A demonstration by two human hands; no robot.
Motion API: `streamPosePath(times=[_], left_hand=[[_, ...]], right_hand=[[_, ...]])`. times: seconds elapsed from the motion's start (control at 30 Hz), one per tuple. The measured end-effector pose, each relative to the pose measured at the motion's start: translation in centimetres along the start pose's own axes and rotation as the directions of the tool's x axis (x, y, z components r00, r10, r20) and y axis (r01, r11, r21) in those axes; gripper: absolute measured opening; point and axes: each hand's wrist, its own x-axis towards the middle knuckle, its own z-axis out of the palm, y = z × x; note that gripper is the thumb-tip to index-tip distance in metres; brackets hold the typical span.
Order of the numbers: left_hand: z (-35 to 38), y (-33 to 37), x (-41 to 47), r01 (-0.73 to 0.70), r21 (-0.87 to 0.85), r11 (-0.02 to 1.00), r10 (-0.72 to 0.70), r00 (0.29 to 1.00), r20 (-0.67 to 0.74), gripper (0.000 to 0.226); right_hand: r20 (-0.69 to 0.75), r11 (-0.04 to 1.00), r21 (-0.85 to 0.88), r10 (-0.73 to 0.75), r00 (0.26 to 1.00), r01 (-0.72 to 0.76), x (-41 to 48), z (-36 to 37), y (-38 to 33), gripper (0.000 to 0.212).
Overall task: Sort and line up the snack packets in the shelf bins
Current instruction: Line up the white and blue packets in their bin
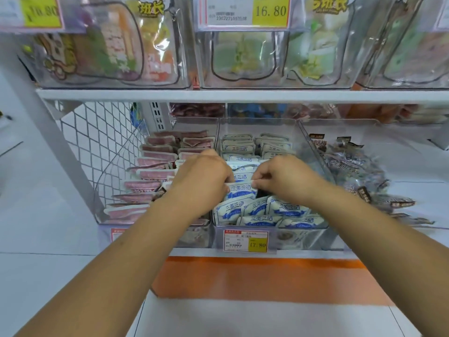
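A clear middle bin on the lower shelf holds several white-and-blue snack packets, standing in rows at the back and lying loose at the front. Both hands reach into it. My left hand has its fingers curled round the left edge of one white-and-blue packet. My right hand pinches the same packet's upper right corner. The left bin holds pink packets in neat rows. The right bin holds dark packets in a loose heap.
A price tag reading 17.80 hangs on the middle bin's front. Above, a white shelf board carries clear bins of larger bags and a 16.80 tag. A wire mesh side panel stands left. An orange base strip lies below.
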Motion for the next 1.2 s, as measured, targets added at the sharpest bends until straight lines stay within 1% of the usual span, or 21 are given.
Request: streamPosePath(times=[0.1,0.17,0.23,0.27,0.37,0.47,0.53,0.6,0.63,0.73,0.8,0.83,0.93,1.0,1.03,1.07,1.13,1.2], left_hand=[[0.1,-0.4,-0.1,-0.051,-0.050,0.997,0.051,0.999,-0.002,0.019],[0.1,-1.0,-0.5,-0.088,-0.147,0.985,0.086,0.996,-0.021,0.022],[0.2,-1.5,-1.1,-0.091,-0.259,0.962,0.082,0.996,-0.048,0.024],[0.3,-1.6,-1.2,-0.093,-0.288,0.953,0.079,0.995,-0.060,0.023],[0.6,-1.6,-1.3,-0.104,-0.290,0.951,0.080,0.992,-0.096,0.019],[0.7,-1.6,-1.3,-0.113,-0.296,0.948,0.088,0.991,-0.098,0.013],[0.7,-1.5,-1.3,-0.121,-0.310,0.943,0.097,0.991,-0.091,0.010],[0.6,-1.5,-1.3,-0.119,-0.316,0.941,0.097,0.992,-0.085,0.007],[0.6,-1.5,-1.3,-0.114,-0.315,0.942,0.094,0.992,-0.079,0.007],[0.4,-1.3,-1.3,-0.090,-0.285,0.954,0.074,0.995,-0.069,0.008],[0.4,-1.1,-1.2,-0.067,-0.242,0.968,0.048,0.996,-0.081,0.008],[0.4,-1.0,-1.1,-0.050,-0.214,0.976,0.032,0.996,-0.085,0.010],[0.3,-0.2,-0.8,0.000,-0.106,0.994,-0.011,0.995,-0.096,0.010],[0.2,0.0,-0.6,0.001,-0.058,0.998,-0.008,0.994,-0.111,0.009],[0.3,-0.1,-0.6,-0.009,-0.061,0.998,0.002,0.993,-0.117,0.008],[0.3,-0.2,-0.7,-0.023,-0.089,0.996,0.012,0.992,-0.124,0.006],[0.3,-0.5,-0.9,-0.060,-0.175,0.983,0.031,0.986,-0.161,0.005],[0.5,-0.8,-1.1,-0.099,-0.239,0.966,0.055,0.982,-0.182,0.011]], right_hand=[[0.070,0.997,0.073,-0.007,0.998,0.002,-0.2,-0.6,0.2,0.017],[0.077,0.993,0.119,0.000,0.997,-0.009,-0.1,-0.7,0.3,0.019],[0.070,0.995,0.100,0.017,0.997,-0.024,0.3,-0.4,0.5,0.023],[0.079,0.995,0.099,0.022,0.997,-0.030,0.6,-0.2,0.5,0.022],[0.160,0.986,0.158,0.020,0.987,-0.045,1.4,0.0,0.6,0.010],[0.252,0.984,0.173,-0.004,0.968,-0.041,1.6,-0.6,0.5,0.010],[0.278,0.978,0.203,-0.017,0.960,-0.041,1.5,-0.9,0.7,0.010],[0.258,0.973,0.227,-0.022,0.966,-0.039,1.4,-0.7,0.9,0.009],[0.221,0.973,0.226,-0.016,0.975,-0.036,1.5,-0.3,0.9,0.010],[0.056,0.981,0.193,-0.010,0.998,-0.001,1.5,0.8,0.9,0.021],[-0.025,0.977,0.214,0.016,1.000,-0.010,1.5,1.2,1.0,0.020],[-0.039,0.975,0.223,0.029,0.999,-0.019,1.4,1.3,1.1,0.019],[-0.017,0.968,0.248,0.049,0.999,-0.043,1.1,1.0,1.1,0.016],[-0.061,0.967,0.255,0.036,0.997,-0.020,0.3,-0.4,0.7,0.014],[-0.084,0.967,0.254,0.018,0.996,0.004,-0.1,-1.3,0.6,0.012],[-0.083,0.964,0.263,-0.008,0.997,0.030,-0.6,-2.2,0.5,0.009],[0.023,0.961,0.268,-0.072,0.997,0.063,-1.7,-2.8,-0.1,0.007],[0.139,0.985,0.151,-0.099,0.985,0.078,-2.2,-1.5,-0.9,0.014]])
